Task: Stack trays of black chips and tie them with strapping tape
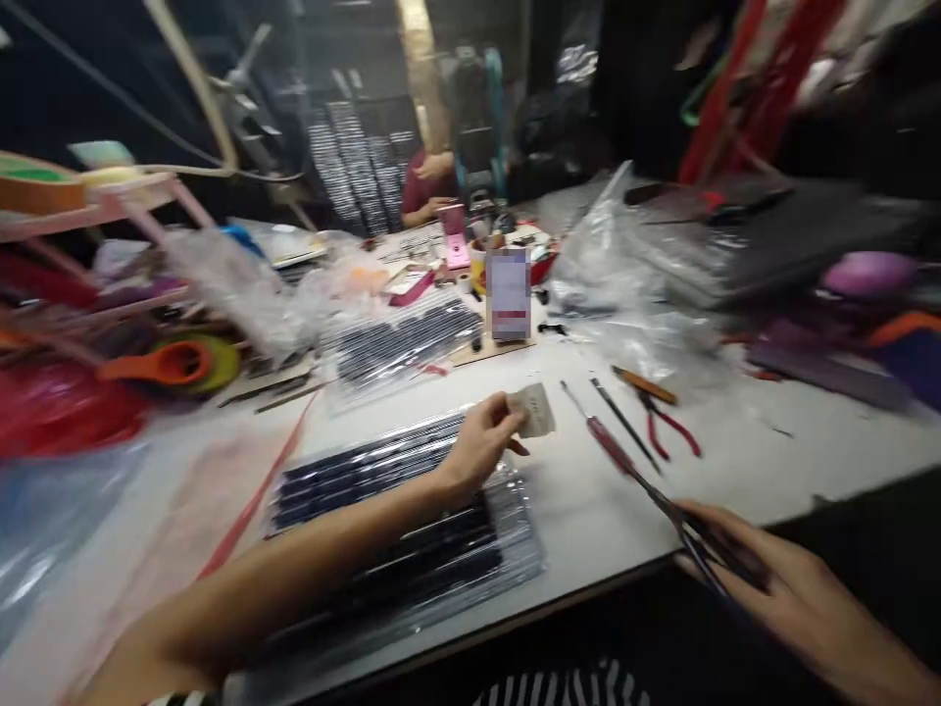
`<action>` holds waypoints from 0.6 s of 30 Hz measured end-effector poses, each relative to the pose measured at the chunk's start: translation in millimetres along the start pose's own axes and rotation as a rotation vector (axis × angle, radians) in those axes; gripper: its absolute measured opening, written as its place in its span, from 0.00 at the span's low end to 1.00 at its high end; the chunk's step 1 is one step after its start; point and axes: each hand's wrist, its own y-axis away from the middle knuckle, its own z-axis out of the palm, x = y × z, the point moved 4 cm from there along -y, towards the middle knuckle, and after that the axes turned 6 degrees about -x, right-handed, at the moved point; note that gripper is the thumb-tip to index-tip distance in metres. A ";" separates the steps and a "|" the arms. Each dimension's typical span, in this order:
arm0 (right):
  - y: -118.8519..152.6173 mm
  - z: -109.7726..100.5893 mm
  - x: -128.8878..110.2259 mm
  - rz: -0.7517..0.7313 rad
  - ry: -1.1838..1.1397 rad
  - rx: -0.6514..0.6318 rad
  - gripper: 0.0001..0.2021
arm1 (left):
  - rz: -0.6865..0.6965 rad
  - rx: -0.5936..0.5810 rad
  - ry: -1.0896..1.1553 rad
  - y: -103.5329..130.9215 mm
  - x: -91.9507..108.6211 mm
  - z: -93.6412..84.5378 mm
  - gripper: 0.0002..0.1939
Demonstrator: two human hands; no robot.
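"What's biggest in view?"
"The white table (580,529), then a clear plastic packet (456,549) of dark, glossy strips lying on it, under my left arm."
"Your right hand (771,579)?"
"Curled round the handles of black-handled scissors (687,534) at the table's edge, blades pointing inward."
"And the left (481,446)?"
"Pinched closed on a paper slip (535,410), just above the packet's far right corner. It's small and pale, its faint print too blurred to read."

Landmark: clear packet of dark strips (397,510). Left hand (481,446) above its far right part, pinching small paper piece (535,410). Right hand (765,579) right of packet, holding dark scissors (695,534). Red-handled pliers (668,427) beyond packet's right side.
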 end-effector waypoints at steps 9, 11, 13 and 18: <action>-29.6 -39.8 -50.7 0.055 0.279 -0.039 0.22 | -0.212 0.031 0.382 -26.8 -27.9 35.9 0.07; -26.1 -39.7 -51.2 0.070 0.264 -0.118 0.22 | -0.215 0.054 0.445 -24.0 -30.6 34.1 0.06; -25.6 -35.4 -50.5 0.061 0.232 -0.202 0.21 | -0.199 0.055 0.459 -21.9 -29.4 32.0 0.06; -47.9 -26.4 -38.7 0.057 0.294 -0.153 0.22 | -0.183 0.040 0.436 -20.6 -27.8 31.5 0.06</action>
